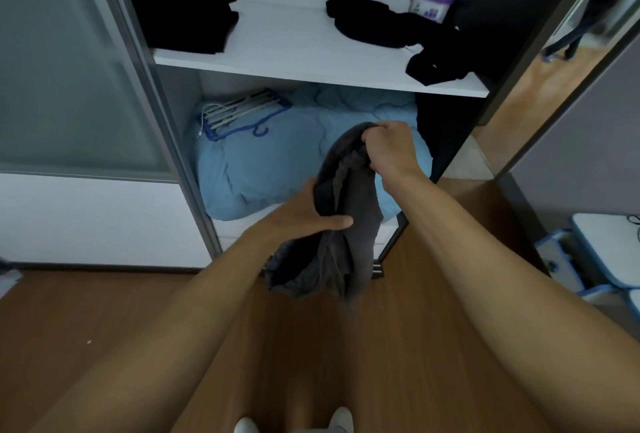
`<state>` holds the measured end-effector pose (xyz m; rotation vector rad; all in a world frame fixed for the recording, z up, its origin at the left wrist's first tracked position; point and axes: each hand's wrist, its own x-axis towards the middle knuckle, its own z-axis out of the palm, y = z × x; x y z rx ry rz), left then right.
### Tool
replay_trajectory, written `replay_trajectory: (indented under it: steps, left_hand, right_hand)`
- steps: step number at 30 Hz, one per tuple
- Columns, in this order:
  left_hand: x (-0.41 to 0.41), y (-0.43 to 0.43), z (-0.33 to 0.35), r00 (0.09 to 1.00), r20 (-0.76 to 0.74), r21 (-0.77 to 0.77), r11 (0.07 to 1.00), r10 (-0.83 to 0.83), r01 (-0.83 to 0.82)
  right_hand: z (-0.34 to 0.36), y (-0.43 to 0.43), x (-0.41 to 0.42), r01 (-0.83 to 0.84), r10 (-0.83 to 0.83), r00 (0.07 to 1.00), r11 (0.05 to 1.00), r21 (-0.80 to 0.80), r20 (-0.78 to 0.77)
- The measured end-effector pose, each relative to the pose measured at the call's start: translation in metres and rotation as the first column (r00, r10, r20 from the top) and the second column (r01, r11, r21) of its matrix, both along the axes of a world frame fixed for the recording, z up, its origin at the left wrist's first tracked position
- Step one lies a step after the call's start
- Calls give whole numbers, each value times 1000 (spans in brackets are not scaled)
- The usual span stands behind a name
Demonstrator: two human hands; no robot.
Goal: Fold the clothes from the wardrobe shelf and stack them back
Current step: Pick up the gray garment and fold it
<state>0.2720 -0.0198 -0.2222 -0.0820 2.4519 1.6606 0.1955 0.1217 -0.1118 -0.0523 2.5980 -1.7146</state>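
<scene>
A dark grey garment (346, 224) hangs bunched in front of me, below the white wardrobe shelf (294, 51). My right hand (391, 148) grips its top end in a fist. My left hand (308, 211) clasps its middle from the left, thumb across the cloth. Its lower part droops over the floor. On the shelf a folded black pile (187, 13) lies at the left. Loose black clothes (381, 24) lie crumpled at the right, partly hanging over the shelf's edge.
A light blue duvet (270, 162) fills the compartment under the shelf, with blue hangers (239, 114) on it. A purple-lidded tub (431, 4) stands at the shelf's back right. A frosted sliding door (69, 69) is at the left. A blue-and-white stool (602, 252) stands on the right.
</scene>
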Motion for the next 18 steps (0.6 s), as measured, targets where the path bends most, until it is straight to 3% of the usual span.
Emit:
replay_trajectory:
  steps: [3,7,10,13,18]
  left_hand:
    - [0,5,-26,1000,-28,-132,991,6,-10]
    - [12,-2,-50,989,123,-280,953,-87,119]
    - [18,19,-51,993,113,-373,928,46,0]
    - [17,34,-49,988,-26,-470,870,154,-149]
    - [13,-7,-26,991,7,-514,851,132,-109]
  right_hand:
    - [-1,7,0,42,-41,999,998,-52,9]
    - [-1,19,-1,84,-80,996,987,-137,32]
    - [-1,20,2,51,-44,998,987,-151,50]
    - [-3,19,4,26,-23,999,989,-146,25]
    - [-18,51,-8,60,-63,994,998,-32,-86]
